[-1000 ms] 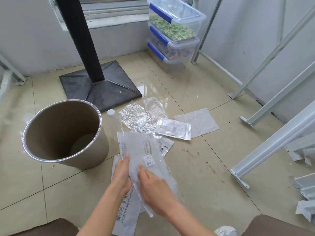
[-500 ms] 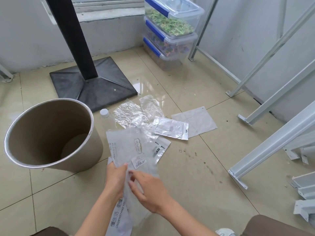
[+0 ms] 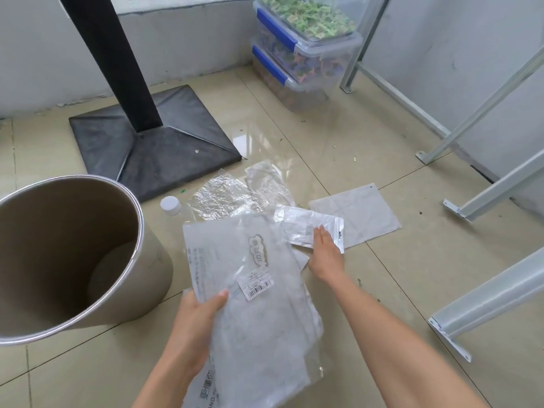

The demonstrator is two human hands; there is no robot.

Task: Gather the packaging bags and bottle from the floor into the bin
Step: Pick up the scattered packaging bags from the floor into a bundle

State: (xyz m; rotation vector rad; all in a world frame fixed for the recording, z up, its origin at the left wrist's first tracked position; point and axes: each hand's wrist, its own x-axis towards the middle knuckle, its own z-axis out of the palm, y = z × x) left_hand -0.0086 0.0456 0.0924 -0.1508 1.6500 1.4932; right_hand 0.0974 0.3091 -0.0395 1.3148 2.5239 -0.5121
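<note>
Floor area, tiled, viewed from the head camera.

1. Bin (image 3: 141,231): an open cylindrical drum with a metal rim, tilted so its mouth faces up and toward the viewer; set at the left. Its inside is seen bare down to the base. Bare tile is left in front of it and to its left.

2. Large frosted packaging bag (image 3: 253,290), barcode label on its face: held clear of the floor just right of the bin's rim. It is pinched at its lower left edge by the left hand (image 3: 197,316), thumb on top, fingers closed beneath.

3. Small glossy bag (image 3: 309,228) with a hang-hole strip: lying on the floor, its right edge overlapping a flat grey bag (image 3: 362,213). The right hand (image 3: 325,254) is laid flat on it, fingers extended and together; nothing is gripped.

4. Two crinkled clear bags (image 3: 226,198): lying between the black stand base (image 3: 153,148) and the held bag.

5. Bottle: only its white cap (image 3: 170,205) is made out clearly, beside the bin's right wall.

6. Printed bag (image 3: 206,390): partly hidden beneath the held bag at the bottom edge.

7. Stacked clear storage boxes (image 3: 306,54): against the back wall.

8. White metal frame bars (image 3: 497,184): along the right; open tile lies between them and the bags.
</note>
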